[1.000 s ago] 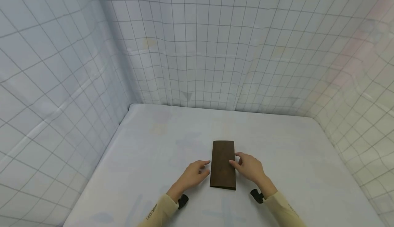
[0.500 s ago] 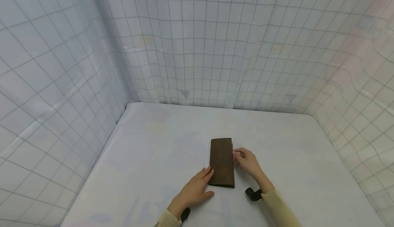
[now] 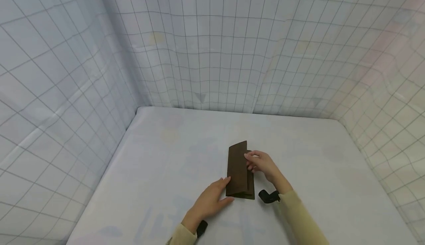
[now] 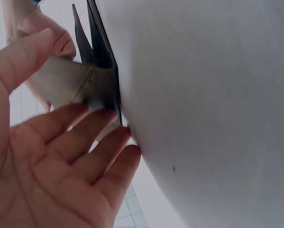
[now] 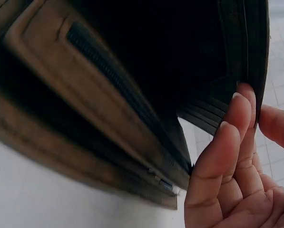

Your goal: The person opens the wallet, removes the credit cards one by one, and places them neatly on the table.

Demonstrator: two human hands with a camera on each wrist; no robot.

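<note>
Wallet [image 3: 237, 167], oblong, brown, leathery, stitched.

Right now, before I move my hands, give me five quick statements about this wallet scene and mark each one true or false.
1. The right hand pinches the brown wallet. True.
2. The wallet is fully closed. False: its cover is lifted partway.
3. A zipper shows inside the wallet in the right wrist view. True.
4. The left hand is to the right of the wallet. False: it rests at the left edge.
5. The wallet is on a white table. True.
</note>
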